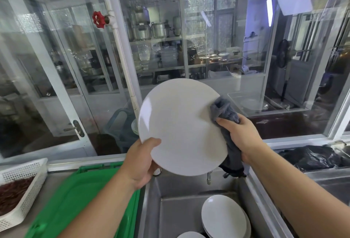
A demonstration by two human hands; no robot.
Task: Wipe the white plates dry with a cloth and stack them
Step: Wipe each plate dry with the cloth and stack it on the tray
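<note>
I hold a round white plate point(178, 126) up in front of me, tilted, above the steel sink point(170, 190). My left hand point(142, 163) grips its lower left rim, thumb on the face. My right hand point(240, 135) grips a grey cloth point(224, 112) and presses it against the plate's right edge; the cloth's tail hangs down behind the rim. Down in the sink lean a few more white plates point(224, 217), with another rim point(190, 235) showing at the bottom edge.
A green plastic crate lid point(79, 203) lies left of the sink. A white perforated basket point(24, 179) with dried red chillies stands at far left. A black bag point(312, 156) lies at right. Glass windows point(66, 57) and a white pipe with a red valve point(99, 19) stand behind.
</note>
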